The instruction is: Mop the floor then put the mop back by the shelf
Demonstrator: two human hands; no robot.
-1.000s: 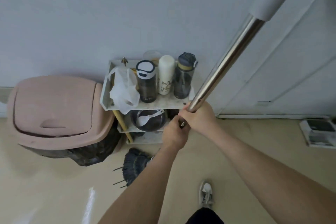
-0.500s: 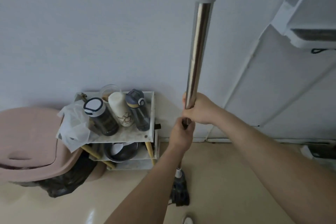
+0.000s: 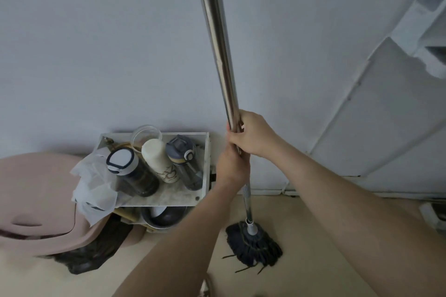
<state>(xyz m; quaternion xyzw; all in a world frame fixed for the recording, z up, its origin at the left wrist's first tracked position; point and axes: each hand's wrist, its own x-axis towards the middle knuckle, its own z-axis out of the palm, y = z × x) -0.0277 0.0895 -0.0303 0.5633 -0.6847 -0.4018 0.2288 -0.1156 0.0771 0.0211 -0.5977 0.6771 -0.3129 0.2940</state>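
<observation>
Two bare forearms reach in from the lower edge, with no sleeve in view on either. The left hand (image 3: 233, 166) and right hand (image 3: 253, 137) are bare too: no glove, ring, watch or wristband shows anywhere.

One mop (image 3: 253, 241), one shelf (image 3: 205, 166), three bottles (image 3: 131, 171), one bin (image 3: 36, 200), two hands (image 3: 253, 137)

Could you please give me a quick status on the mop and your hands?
Both hands, left and right, grip mop handle. Mop head on floor beside shelf. Nothing blocking.
</observation>
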